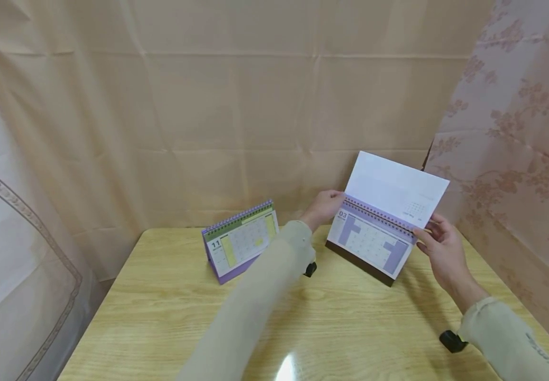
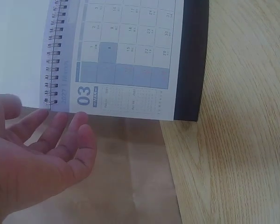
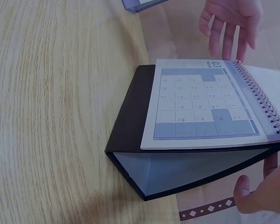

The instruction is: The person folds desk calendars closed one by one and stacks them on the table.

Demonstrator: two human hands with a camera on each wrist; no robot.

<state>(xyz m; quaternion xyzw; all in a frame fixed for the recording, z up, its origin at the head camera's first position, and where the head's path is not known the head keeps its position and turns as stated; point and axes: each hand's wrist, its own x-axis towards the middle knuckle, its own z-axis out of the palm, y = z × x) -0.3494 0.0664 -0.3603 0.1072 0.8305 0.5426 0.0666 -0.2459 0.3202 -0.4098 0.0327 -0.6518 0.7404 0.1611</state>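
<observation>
A purple-printed desk calendar (image 1: pixel 369 238) showing page 03 stands on the table with its dark base strip toward me. Its white upper page (image 1: pixel 393 185) is raised above the spiral binding (image 2: pixel 53 60). At the calendar's left end, my left hand (image 1: pixel 324 206) has its fingertips by the binding and page edge, the fingers loosely bent in the left wrist view. My right hand (image 1: pixel 443 251) holds the right end of the binding, thumb in front and other fingers behind. Most of that hand is cut off in the right wrist view, where the calendar's hollow side shows.
A second desk calendar (image 1: pixel 241 243), purple and green with page 11 showing, stands to the left on the wooden table (image 1: pixel 160 317). Beige cloth (image 1: pixel 231 106) hangs behind the table, and a flowered curtain (image 1: pixel 522 159) hangs at the right.
</observation>
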